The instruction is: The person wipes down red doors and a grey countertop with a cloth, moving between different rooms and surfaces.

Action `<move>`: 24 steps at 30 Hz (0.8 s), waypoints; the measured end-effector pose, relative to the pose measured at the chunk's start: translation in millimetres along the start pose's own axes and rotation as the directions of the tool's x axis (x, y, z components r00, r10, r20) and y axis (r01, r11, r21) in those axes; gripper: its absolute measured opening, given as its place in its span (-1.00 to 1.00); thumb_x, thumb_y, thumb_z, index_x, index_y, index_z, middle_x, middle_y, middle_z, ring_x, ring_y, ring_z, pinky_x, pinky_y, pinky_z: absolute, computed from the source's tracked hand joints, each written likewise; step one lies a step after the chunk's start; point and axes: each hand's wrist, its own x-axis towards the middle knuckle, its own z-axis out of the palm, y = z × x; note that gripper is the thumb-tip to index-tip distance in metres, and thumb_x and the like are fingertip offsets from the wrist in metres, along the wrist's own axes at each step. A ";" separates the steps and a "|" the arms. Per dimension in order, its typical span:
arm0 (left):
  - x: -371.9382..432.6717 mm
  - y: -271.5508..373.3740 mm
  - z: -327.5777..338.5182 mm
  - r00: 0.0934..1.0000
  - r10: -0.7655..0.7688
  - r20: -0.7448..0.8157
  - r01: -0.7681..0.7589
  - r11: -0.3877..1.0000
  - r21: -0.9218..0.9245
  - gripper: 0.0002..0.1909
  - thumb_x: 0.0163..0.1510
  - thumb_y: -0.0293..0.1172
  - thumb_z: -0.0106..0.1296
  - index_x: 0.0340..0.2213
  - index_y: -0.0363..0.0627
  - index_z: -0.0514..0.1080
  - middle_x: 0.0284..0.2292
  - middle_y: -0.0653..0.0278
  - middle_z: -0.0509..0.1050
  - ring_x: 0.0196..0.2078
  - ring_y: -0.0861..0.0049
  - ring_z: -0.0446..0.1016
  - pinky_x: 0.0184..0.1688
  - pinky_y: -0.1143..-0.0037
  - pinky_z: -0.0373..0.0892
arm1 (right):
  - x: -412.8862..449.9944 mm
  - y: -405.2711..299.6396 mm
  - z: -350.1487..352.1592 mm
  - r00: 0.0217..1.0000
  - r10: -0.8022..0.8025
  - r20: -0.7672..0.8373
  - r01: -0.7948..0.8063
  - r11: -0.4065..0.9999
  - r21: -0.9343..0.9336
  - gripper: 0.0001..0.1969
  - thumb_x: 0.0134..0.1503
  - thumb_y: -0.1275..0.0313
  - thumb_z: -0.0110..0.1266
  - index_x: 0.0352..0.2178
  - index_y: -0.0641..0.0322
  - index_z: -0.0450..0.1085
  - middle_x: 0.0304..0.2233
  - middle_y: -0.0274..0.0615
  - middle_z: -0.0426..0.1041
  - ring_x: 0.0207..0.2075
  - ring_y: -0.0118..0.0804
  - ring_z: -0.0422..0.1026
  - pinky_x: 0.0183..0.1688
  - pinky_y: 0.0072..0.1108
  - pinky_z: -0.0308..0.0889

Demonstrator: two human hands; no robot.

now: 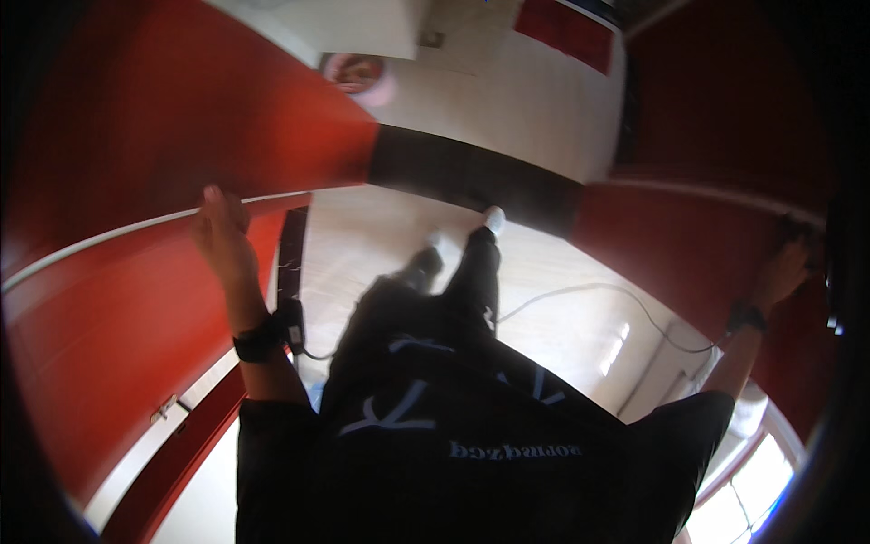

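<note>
My left hand (223, 228) is raised at the left, its fingers curled, in front of a red wall panel (149, 272) with a white trim line; nothing is plainly visible in it. At the far right, my right hand (788, 268) reaches to the edge of a dark red door or panel (686, 251). Shadow hides its fingertips and whatever they may touch. Both wrists wear black bands, with a thin grey cable (598, 285) running to the right one. Below me, my feet stand on or near a dark threshold strip (476, 173) between pale floors.
Beyond the threshold, a pink round container (377, 88) with reddish contents stands beside a white surface (367, 24). A red mat (567, 34) lies farther off at the top right. A metal latch (163, 409) is on the red door edge at lower left. A bright window (744, 489) shows at lower right.
</note>
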 end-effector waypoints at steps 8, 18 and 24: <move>-32.7 92.1 -136.4 0.740 0.581 -0.339 -0.308 0.740 0.598 -0.81 0.15 -0.38 -0.16 -0.44 -0.26 0.34 -0.46 0.22 0.37 -0.39 0.53 0.33 -0.32 0.52 0.28 | -251.7 -245.6 42.0 0.885 -0.386 0.260 -0.253 0.069 0.965 -0.70 -0.03 0.39 0.03 -0.24 0.32 0.38 -0.24 0.08 0.43 -0.19 -0.01 0.41 -0.14 -0.29 0.29; 109.6 121.0 -132.4 0.537 0.734 -0.416 -0.367 0.647 0.668 -0.18 0.09 -0.33 -0.04 0.16 -0.42 -0.28 0.19 -0.12 -0.13 0.24 0.14 -0.12 0.23 0.28 -0.17 | -135.2 -321.1 -299.9 0.712 -0.699 -0.063 -0.701 -0.712 -0.041 -0.47 -0.14 0.49 0.25 -0.10 0.45 0.28 -0.21 -0.05 0.43 -0.22 -0.18 0.42 -0.14 -0.41 0.36; 139.6 89.4 -135.7 0.636 0.663 -0.396 -0.381 0.716 0.585 -0.18 0.01 -0.47 -0.12 0.15 -0.47 -0.33 0.21 -0.18 -0.20 0.28 0.06 -0.24 0.27 0.30 -0.27 | -71.1 -172.0 -625.6 0.590 0.379 -0.713 0.183 -0.923 -0.339 -0.36 -0.13 0.54 0.24 -0.02 0.34 0.09 -0.09 0.06 0.28 -0.08 -0.13 0.32 -0.03 -0.38 0.25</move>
